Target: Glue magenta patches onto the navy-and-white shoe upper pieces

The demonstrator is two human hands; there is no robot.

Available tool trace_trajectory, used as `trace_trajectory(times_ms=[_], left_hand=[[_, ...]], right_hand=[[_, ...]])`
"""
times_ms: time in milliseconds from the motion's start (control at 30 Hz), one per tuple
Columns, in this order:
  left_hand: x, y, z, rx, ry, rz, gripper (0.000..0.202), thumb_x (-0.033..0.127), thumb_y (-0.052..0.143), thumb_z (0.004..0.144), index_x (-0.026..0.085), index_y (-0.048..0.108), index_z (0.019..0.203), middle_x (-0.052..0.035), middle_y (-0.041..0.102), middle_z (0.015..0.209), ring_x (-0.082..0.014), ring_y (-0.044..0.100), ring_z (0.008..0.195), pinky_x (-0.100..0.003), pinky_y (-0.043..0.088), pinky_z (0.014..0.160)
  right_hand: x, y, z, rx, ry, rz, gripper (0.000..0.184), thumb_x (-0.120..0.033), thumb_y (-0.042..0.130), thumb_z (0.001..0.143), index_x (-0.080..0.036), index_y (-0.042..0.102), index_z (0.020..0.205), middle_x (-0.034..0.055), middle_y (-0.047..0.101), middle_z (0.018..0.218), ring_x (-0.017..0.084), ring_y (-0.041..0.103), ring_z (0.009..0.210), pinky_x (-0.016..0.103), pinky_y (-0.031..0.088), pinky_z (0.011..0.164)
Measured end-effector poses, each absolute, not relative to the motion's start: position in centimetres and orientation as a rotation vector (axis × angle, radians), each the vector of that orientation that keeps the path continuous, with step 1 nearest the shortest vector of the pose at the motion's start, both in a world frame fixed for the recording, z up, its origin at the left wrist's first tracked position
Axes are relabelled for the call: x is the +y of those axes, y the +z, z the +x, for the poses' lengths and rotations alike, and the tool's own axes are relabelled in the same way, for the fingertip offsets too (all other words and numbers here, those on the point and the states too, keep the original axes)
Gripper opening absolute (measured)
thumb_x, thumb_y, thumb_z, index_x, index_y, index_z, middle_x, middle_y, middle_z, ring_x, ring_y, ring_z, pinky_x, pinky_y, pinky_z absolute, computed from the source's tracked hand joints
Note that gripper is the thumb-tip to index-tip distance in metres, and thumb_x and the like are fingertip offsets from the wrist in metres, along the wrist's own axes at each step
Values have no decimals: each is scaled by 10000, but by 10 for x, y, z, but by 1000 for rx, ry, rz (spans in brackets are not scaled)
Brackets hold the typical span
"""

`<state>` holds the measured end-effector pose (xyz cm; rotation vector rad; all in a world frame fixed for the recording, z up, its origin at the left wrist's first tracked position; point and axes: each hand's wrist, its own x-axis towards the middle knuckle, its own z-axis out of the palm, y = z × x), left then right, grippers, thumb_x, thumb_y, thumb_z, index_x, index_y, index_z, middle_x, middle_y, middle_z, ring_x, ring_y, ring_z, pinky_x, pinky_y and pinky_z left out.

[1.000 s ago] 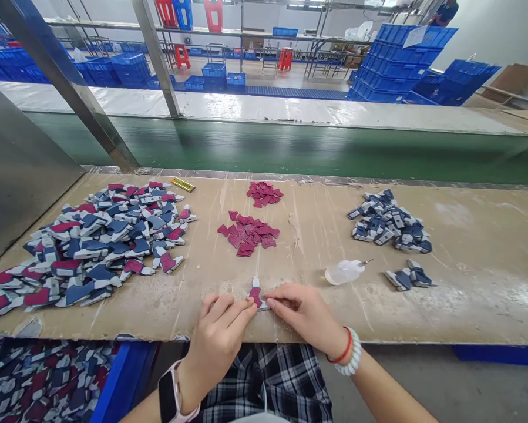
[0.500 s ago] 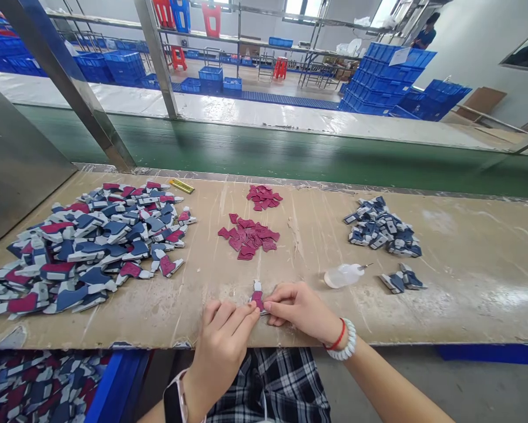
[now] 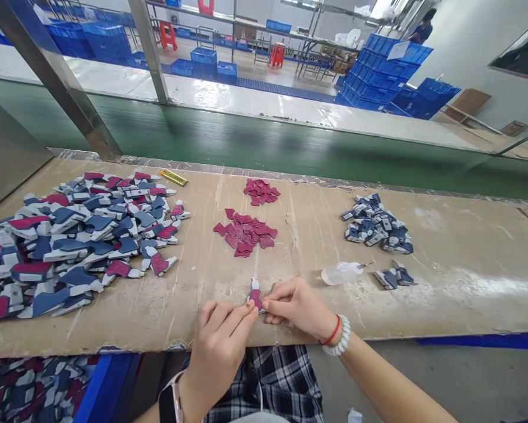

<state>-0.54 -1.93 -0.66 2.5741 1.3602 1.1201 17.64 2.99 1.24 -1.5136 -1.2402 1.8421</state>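
At the front of the table lies a small boot-shaped piece point(image 3: 255, 295), with a maroon face and a pale top end. My left hand point(image 3: 223, 341) presses its fingertips on the piece's lower left side. From the right, my right hand point(image 3: 295, 306) pinches the piece's edge between thumb and forefinger. Both hands hold it down near the table's front edge, and its lower end is partly hidden by the fingers. Beyond it lie two heaps of flat maroon cutouts, a larger heap point(image 3: 246, 230) and a smaller heap point(image 3: 261, 192).
A big pile of navy, grey and maroon pieces point(image 3: 83, 235) covers the table's left. To the right are a clear needle-tipped bottle point(image 3: 342, 273), a navy-grey pile point(image 3: 376, 220) and a few loose pieces point(image 3: 396, 276). A yellow packet point(image 3: 174, 177) lies near the green belt point(image 3: 246, 150).
The camera view has tilted down and shifted slightly. Both hands stay on the boot-shaped piece with almost no visible movement.
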Motion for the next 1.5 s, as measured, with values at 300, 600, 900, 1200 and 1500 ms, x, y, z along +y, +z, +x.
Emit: trace_trajectory(times_ms=[300,600,900,1200,1500], left_hand=[[-20,-8,-2,1398,1117,2586,236,95,494,927,191,684,1028,-37,736,909,-178,566,772,-364,377,782],[-21,-11,0,1397,1159,2562,234,63,505,912,181,675,1022,-28,730,901,-175,562,774,-359,369,791],[-14,-4,8,1512,1123,2520,197,243,512,952,168,692,982,-46,738,938,-218,571,858,-395,355,853],[-8,-2,5,1452,998,2609,227,246,469,979,169,683,971,-30,740,922,-175,582,761,-339,346,771],[-8,3,5,1482,953,2542,212,273,486,972,186,679,978,-20,734,935,-180,587,796,-339,340,795]], right_hand=[[41,9,177,-1288,1882,-1529,460,-608,686,683,-152,647,639,-22,628,439,92,600,411,190,456,429],[48,7,177,-1250,1951,-1508,471,-615,732,606,-154,640,632,-31,634,442,70,589,400,173,463,432],[49,10,171,-1215,1971,-1484,467,-600,757,576,-153,623,587,-29,636,463,79,597,413,197,489,459],[50,10,174,-1215,2016,-1443,437,-577,750,611,-153,650,640,-32,653,491,69,612,439,172,497,465],[58,17,176,-1231,2086,-1459,437,-564,740,651,-138,639,642,-33,661,508,63,631,428,139,510,424]])
